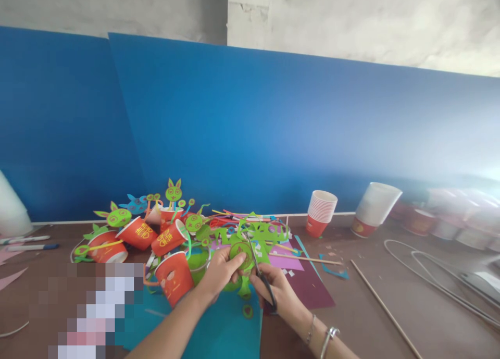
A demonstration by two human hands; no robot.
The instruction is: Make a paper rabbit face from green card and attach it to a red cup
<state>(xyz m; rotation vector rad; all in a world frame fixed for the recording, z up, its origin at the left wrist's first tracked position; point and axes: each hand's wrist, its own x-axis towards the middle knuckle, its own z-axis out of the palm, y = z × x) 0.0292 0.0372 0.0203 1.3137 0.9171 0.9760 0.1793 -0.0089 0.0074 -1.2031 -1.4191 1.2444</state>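
My left hand (pixel 221 270) pinches a green paper cutout (pixel 239 250) with a round face drawn on it. Dark-handled scissors (pixel 269 292) are in my right hand (pixel 280 286), their blades at the right edge of that cutout. How far apart the blades stand is hard to make out. Below the hands a small green paper disc (pixel 247 311) lies near the edge of a teal sheet (pixel 222 327). Left of my left hand, a red paper cup (pixel 174 278) leans on its side. Green paper scraps (pixel 261 231) are heaped just beyond both hands.
Red cups (pixel 138 233) with animal-face cutouts crowd the left. Stacked cups (pixel 321 213) and a taller cup stack (pixel 373 210) stand back right, before a blue partition (pixel 273 130). A thin wooden stick (pixel 385 307) and a looped cable (pixel 429 278) lie on the right.
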